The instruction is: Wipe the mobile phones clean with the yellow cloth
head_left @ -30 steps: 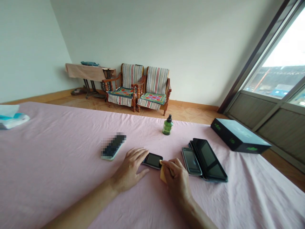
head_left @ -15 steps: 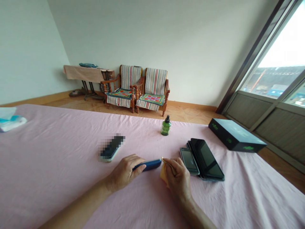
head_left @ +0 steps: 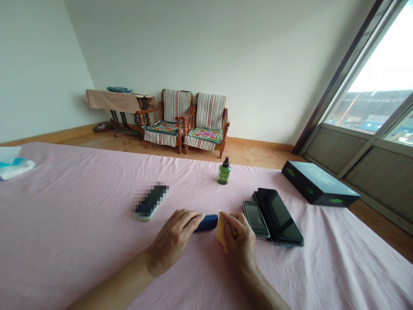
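Note:
My left hand (head_left: 176, 234) is wrapped round a dark blue phone-like device (head_left: 207, 223), whose right end sticks out toward my other hand. Pinched in my right hand (head_left: 239, 237) is a yellow cloth (head_left: 221, 233) that hangs below the fingers, just beside the blue device. To the right of that hand lies a small silver-framed phone (head_left: 256, 218), against a larger black phone (head_left: 281, 217) that rests on other flat devices. A partly pixelated phone (head_left: 150, 202) lies beyond my left hand.
On the pink cloth-covered surface (head_left: 80, 206), a green spray bottle (head_left: 223, 172) stands upright near the far edge. A black box (head_left: 319, 183) is at the right, a tissue pack (head_left: 16, 167) at the far left. Two wooden chairs (head_left: 206, 134) stand beyond.
My left hand has turned, with its back now more upward and its fingers over the blue device. The device has rotated in the grip. My right hand has barely moved.

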Demonstrator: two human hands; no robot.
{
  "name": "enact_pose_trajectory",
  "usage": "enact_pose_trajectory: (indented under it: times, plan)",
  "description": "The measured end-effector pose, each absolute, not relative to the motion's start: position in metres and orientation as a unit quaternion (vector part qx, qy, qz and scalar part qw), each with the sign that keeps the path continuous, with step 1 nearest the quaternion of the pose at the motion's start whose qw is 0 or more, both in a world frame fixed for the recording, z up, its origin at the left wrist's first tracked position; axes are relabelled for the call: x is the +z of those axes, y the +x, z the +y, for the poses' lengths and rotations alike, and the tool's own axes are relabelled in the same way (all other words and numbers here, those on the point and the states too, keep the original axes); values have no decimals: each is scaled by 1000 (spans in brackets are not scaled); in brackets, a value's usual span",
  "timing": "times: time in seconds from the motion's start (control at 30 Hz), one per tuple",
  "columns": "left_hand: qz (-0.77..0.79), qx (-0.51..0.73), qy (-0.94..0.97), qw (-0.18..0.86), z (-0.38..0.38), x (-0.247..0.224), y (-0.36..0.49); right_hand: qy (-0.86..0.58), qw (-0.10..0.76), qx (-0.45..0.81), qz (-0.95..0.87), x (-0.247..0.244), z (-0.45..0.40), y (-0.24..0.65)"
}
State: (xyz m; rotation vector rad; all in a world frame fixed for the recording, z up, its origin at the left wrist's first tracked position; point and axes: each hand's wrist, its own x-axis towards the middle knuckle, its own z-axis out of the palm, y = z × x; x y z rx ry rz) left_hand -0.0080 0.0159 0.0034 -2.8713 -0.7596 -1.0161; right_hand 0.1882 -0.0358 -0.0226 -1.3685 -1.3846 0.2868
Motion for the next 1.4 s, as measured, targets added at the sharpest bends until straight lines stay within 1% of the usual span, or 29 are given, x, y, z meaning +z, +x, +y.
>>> enact_pose_trajectory:
  times: [0.1, 0.27, 0.5, 0.7, 0.83, 0.93, 1.07, 1.3, 1.4]
  plan:
    - [-238, -322, -917, 0, 12, 3, -6, -553, 555, 84, -615, -17, -35, 184]
    - [-240, -323, -915, -18, 13, 1, -4, -556, 522, 66, -644, -12, -35, 178]
    - [-240, -334, -911, -37, 12, 0, -4, -604, 475, 104, -632, -14, -37, 181]
    - [-240, -336, -910, -35, 13, 2, -4, -615, 445, 109, -641, -17, -39, 182]
    - [-237, -347, -907, -31, 14, 5, -3, -622, 451, 107, -631, -16, -40, 181]
    - [-242, -343, -907, -38, 14, 5, -3, -611, 482, 97, -620, -15, -41, 177]
    - [-250, -333, -908, -50, 15, 2, -3, -562, 515, 77, -642, -18, -42, 170]
    - [-250, -341, -905, -49, 16, 4, -2, -581, 517, 73, -624, -19, -40, 169]
    - [-251, -342, -904, -54, 16, 4, -2, -614, 499, 75, -606, -18, -38, 171]
